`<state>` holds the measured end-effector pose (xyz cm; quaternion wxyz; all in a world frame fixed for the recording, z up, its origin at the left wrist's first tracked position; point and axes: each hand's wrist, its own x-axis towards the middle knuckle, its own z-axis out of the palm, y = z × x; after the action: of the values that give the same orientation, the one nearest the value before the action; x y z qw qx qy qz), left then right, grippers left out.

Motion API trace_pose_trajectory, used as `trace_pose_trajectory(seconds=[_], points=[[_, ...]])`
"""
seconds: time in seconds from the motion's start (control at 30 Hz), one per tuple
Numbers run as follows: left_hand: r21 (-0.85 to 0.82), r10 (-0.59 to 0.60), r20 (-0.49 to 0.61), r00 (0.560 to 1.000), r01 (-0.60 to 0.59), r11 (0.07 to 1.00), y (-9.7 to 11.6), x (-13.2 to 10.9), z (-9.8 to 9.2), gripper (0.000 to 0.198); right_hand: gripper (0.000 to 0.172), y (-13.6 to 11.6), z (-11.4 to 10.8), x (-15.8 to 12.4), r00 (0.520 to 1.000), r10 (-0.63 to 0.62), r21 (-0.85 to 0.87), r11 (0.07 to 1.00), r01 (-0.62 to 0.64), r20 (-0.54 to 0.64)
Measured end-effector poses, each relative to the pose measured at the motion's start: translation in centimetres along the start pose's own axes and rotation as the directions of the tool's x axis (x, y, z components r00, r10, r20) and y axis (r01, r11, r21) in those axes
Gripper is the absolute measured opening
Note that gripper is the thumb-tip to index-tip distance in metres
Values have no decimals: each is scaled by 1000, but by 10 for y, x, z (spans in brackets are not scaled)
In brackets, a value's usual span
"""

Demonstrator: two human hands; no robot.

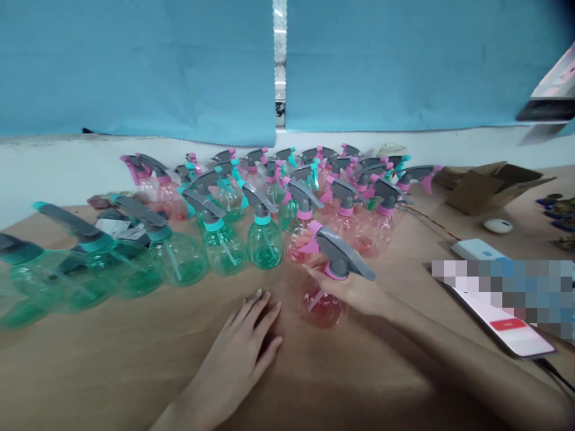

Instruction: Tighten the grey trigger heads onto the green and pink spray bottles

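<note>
My right hand [345, 290] is wrapped round the neck of a pink spray bottle [324, 308] with a grey and pink trigger head. The bottle is upright in front of the others, and the hand hides part of its body. Flat on the wooden table [135, 371], my left hand [245, 335] lies open with its fingers apart and holds nothing. Nearest beyond it stands a green spray bottle [265, 246] with a turquoise collar. Another green spray bottle [223, 251] is beside that one, and a pink spray bottle [304, 239] stands just behind the held one.
Several more green bottles [177, 260] line the left, and a crowd of mixed bottles fills the back. On the right lie a phone [489, 311] with a cable, a white box-shaped device [478, 248], a white mouse-like object [498, 225] and an open cardboard box [476, 188]. Blue cloth [135, 66] hangs behind.
</note>
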<state>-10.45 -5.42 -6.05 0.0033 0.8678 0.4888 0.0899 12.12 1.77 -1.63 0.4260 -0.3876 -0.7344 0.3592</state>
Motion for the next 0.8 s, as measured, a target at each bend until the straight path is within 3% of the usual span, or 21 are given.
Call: trace_pose_trajectory(seconds=[0.17, 0.3, 0.4, 0.6, 0.8], points=[[-12, -62, -163, 985, 60, 998, 10, -39, 8, 46, 9, -2, 0, 2, 999, -33, -3, 999, 33, 6], [-1, -159, -199, 967, 162, 987, 17, -58, 22, 53, 6, -7, -1, 2, 1000, -20, -26, 999, 19, -20], [51, -176, -263, 949, 196, 979, 24, -58, 30, 57, 4, -10, -2, 1, 1000, 5, -6, 1000, -5, -5], [83, -163, -265, 950, 191, 978, 30, -53, 35, 57, 10, -13, -4, -4, 997, 79, -116, 990, -79, -4], [56, -157, -277, 948, 179, 982, 28, -56, 37, 58, 6, -8, -2, -4, 996, 93, -59, 994, -93, 3]])
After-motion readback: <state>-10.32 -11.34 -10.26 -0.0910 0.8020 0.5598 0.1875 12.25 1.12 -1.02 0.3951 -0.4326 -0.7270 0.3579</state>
